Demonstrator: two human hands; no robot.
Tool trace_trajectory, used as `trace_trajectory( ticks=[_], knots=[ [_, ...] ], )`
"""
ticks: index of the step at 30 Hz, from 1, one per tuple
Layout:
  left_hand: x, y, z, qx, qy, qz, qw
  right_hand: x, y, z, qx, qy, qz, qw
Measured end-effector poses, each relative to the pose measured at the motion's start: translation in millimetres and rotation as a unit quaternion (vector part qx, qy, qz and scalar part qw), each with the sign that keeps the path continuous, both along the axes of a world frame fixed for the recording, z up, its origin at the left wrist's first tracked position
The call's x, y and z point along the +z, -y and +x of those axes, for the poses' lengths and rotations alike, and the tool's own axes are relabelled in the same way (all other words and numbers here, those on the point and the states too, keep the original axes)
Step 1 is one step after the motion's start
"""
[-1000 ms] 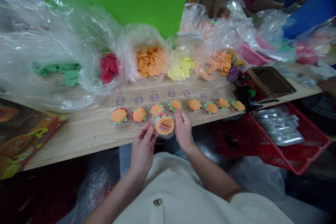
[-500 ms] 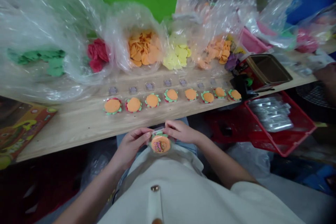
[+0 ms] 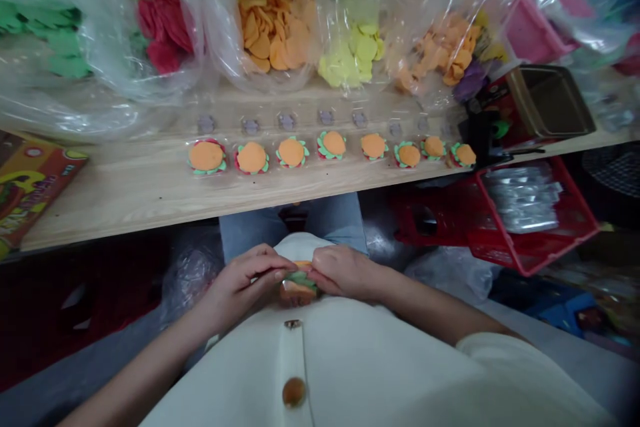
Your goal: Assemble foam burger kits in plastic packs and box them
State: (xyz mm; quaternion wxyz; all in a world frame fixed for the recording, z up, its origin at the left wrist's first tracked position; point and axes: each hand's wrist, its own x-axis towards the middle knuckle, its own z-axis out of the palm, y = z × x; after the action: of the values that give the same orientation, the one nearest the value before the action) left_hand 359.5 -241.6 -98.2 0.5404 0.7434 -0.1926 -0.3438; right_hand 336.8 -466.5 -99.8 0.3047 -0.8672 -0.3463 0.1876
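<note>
In front of my shirt I hold a toy burger pack [image 3: 299, 291], a clear plastic pack with orange and green layers, seen tilted on its edge. My left hand [image 3: 250, 278] pinches its left side between thumb and fingers. On the right side, the curled fingers of my right hand [image 3: 349, 271] grip it and hide part of it. Beyond my hands, several toy burgers [image 3: 293, 152] lie in a row along the table edge in clear trays, each with a small lilac piece [image 3: 287, 121] behind it.
Clear bags hold green pieces [image 3: 70, 53], red pieces [image 3: 165, 27], orange discs [image 3: 275, 20] and yellow pieces [image 3: 363, 50] at the back of the table [image 3: 125, 193]. A printed box [image 3: 37, 187] lies left. A red crate [image 3: 545, 250] of clear packs stands lower right, below a brown tin [image 3: 555, 103].
The burger pack has turned from showing its printed label to an edge-on tilt. My right hand has closed more around it. The view has dipped toward my lap.
</note>
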Motion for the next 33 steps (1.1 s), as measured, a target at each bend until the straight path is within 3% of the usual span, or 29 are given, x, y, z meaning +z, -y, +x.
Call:
trace_trajectory(
  ticks=[2, 5, 8, 10, 12, 16, 20, 22, 24, 27, 29, 30, 31, 32, 33],
  knots=[
    [-1.6, 2.0, -0.4, 0.029, -0.021, -0.001, 0.999, -4.6, 1.4, 3.1, -0.028, -0.040, 0.024, 0.999],
    [-7.0, 6.7, 2.0, 0.181, -0.121, -0.012, 0.976, -15.1, 4.8, 9.7, -0.157, -0.176, 0.115, 0.965],
    [-12.7, 17.5, 11.9, 0.359, -0.270, -0.075, 0.890, -26.4, 7.0, 14.1, -0.300, -0.330, 0.256, 0.858],
    [-13.2, 30.7, 23.2, 0.404, -0.300, -0.125, 0.855, -31.8, 5.9, 16.4, -0.325, -0.400, 0.303, 0.801],
    [-9.7, 48.8, 36.0, 0.398, -0.279, -0.164, 0.858, -33.6, 4.8, 20.6, -0.339, -0.430, 0.331, 0.769],
    [7.2, 88.7, 59.0, 0.349, -0.224, -0.209, 0.886, -23.0, 20.2, 35.2, -0.423, -0.376, 0.418, 0.711],
    [20.5, 121.7, 77.9, 0.254, -0.232, -0.212, 0.915, -7.0, 55.6, 39.8, -0.399, -0.329, 0.440, 0.734],
    [20.2, 140.9, 85.8, 0.198, -0.228, -0.188, 0.935, -6.9, 70.2, 38.1, -0.393, -0.315, 0.442, 0.742],
    [18.0, 165.3, 91.5, 0.190, -0.223, -0.167, 0.941, -10.8, 86.2, 37.4, -0.397, -0.310, 0.456, 0.734],
    [18.5, 206.2, 97.4, 0.220, -0.274, -0.169, 0.921, -9.4, 133.9, 39.9, -0.378, -0.316, 0.448, 0.746],
    [22.2, 230.1, 103.4, 0.234, -0.305, -0.171, 0.907, 1.0, 191.2, 43.7, -0.435, -0.263, 0.392, 0.767],
    [24.6, 239.9, 107.6, 0.241, -0.313, -0.171, 0.903, 7.7, 226.3, 46.4, -0.527, -0.192, 0.356, 0.747],
    [27.0, 248.2, 112.3, 0.251, -0.315, -0.171, 0.899, 14.0, 263.4, 49.7, -0.664, -0.083, 0.323, 0.670],
    [29.1, 255.1, 117.1, 0.263, -0.315, -0.173, 0.895, 19.3, 300.5, 53.6, -0.708, -0.053, 0.308, 0.633],
    [30.9, 260.7, 121.3, 0.270, -0.318, -0.172, 0.893, 22.8, 335.4, 58.0, -0.728, -0.045, 0.303, 0.613]
  ],
)
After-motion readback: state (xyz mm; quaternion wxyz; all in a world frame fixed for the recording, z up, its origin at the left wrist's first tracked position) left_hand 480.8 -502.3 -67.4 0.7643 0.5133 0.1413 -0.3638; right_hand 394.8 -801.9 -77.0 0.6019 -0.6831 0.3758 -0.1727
